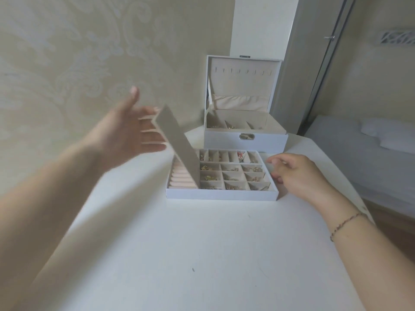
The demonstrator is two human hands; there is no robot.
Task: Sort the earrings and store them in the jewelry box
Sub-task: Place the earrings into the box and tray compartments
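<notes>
The left hand (pixel 132 131) is motion-blurred, and its fingertips are hidden behind the raised flap (pixel 179 147); the flap also covers part of the ring rolls (pixel 180 179); the earrings (pixel 231 170) in the tray (pixel 221 195) are too small to tell apart; so are those in the jewelry box (pixel 244 140); both forearms run off the frame's edges; the bed (pixel 368 158) is cut off at the right.

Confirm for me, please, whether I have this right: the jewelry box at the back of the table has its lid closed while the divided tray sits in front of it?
Not quite: the head view shows the jewelry box with its lid standing open, not closed. The rest holds; the divided tray sits in front of it on the table.
</notes>
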